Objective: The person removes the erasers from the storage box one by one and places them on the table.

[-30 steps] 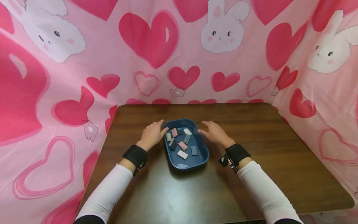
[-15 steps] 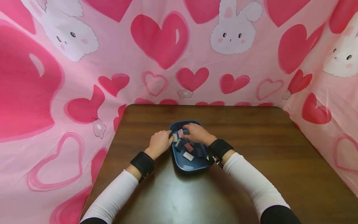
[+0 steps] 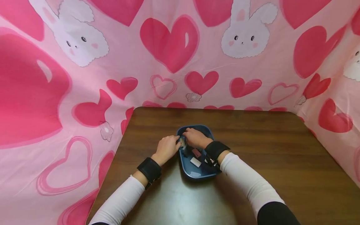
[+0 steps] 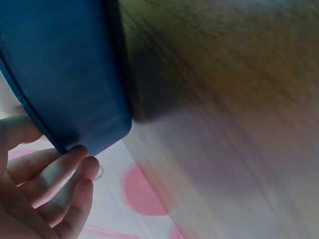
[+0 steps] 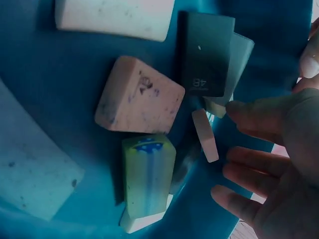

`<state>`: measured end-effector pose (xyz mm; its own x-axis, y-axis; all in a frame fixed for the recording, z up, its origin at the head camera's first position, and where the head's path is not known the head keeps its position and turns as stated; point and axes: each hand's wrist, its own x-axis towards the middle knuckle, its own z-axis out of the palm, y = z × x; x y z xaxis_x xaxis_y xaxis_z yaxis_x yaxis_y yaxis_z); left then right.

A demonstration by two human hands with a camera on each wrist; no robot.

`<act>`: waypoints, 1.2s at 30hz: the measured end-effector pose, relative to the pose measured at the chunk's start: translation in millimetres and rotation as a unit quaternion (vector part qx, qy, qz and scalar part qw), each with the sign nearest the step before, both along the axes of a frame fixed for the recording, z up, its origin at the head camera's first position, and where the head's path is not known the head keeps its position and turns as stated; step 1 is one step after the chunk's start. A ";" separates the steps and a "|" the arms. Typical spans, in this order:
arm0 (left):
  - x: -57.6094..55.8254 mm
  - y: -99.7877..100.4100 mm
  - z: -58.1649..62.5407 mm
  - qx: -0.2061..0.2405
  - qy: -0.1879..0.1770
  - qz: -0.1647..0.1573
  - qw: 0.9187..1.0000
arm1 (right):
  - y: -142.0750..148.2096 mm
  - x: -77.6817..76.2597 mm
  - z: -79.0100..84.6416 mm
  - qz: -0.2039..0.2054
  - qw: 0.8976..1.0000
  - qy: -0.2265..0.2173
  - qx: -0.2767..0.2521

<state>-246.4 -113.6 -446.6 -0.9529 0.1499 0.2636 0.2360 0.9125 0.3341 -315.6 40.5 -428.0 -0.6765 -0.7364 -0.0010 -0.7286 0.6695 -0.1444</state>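
Observation:
A blue plastic tray (image 3: 183,167) holding several small block erasers stands on the table. My left hand (image 3: 167,149) pinches its rim at the left, the thumb inside and the fingers against the outer wall (image 4: 60,84). Inside the tray, my right hand (image 3: 196,137) reaches low among the erasers with thumb and fingers apart. Close to its fingertips lie a small pink eraser (image 5: 205,135) and a dark eraser marked 4B (image 5: 208,55). Around them are a larger smudged pink eraser (image 5: 142,97), a yellowish translucent eraser (image 5: 147,177) and a white eraser (image 3: 195,162). The right forearm hides part of the tray.
The brown wooden table (image 3: 253,134) extends to both sides of the tray and in front of it. A pink cloth (image 3: 166,40) with hearts and rabbits hangs behind the table and along its sides.
My right hand has come from outside the tray's right edge over to its far left inside. My left hand has stayed at the left rim. The head view has shifted slightly left.

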 end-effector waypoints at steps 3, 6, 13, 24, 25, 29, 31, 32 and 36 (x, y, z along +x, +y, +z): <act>-2.5 -1.0 -0.1 0.000 -0.005 -0.004 1.000 | 0.9 -3.0 -0.8 0.013 1.000 0.000 0.014; -4.3 -1.9 1.0 0.010 -0.016 -0.011 1.000 | 2.7 -7.6 -5.2 0.023 0.999 -0.001 0.024; -4.9 -2.3 -1.1 0.042 -0.017 -0.030 0.999 | 5.3 -15.7 -17.2 -0.001 0.999 -0.028 -0.015; -6.7 -0.4 -3.2 0.053 -0.023 -0.040 0.998 | 15.1 -23.8 -9.8 -0.010 0.998 -0.048 -0.039; -6.5 -0.4 -3.9 0.053 -0.022 -0.042 0.997 | 19.0 -23.0 -6.4 -0.027 0.997 -0.058 -0.051; -5.5 -4.7 -6.6 0.058 -0.010 -0.034 0.998 | 38.6 -18.1 14.1 -0.089 0.987 -0.075 -0.112; -5.6 -7.7 -7.6 0.061 -0.004 -0.028 0.998 | 51.4 -15.1 25.0 -0.113 0.979 -0.079 -0.149; -6.0 -8.9 -7.9 0.063 -0.001 -0.025 0.998 | 58.8 -13.7 29.4 -0.124 0.975 -0.079 -0.168; -9.9 -9.2 -8.3 0.067 0.005 -0.030 0.997 | 96.1 -10.1 37.4 -0.172 0.957 -0.052 -0.229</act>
<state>-256.3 -122.8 -454.8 -0.9405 0.1696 0.2944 0.2930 0.8435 0.4502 -325.7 136.6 -390.6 -0.8928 -0.4097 0.1872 -0.4421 0.7167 -0.5394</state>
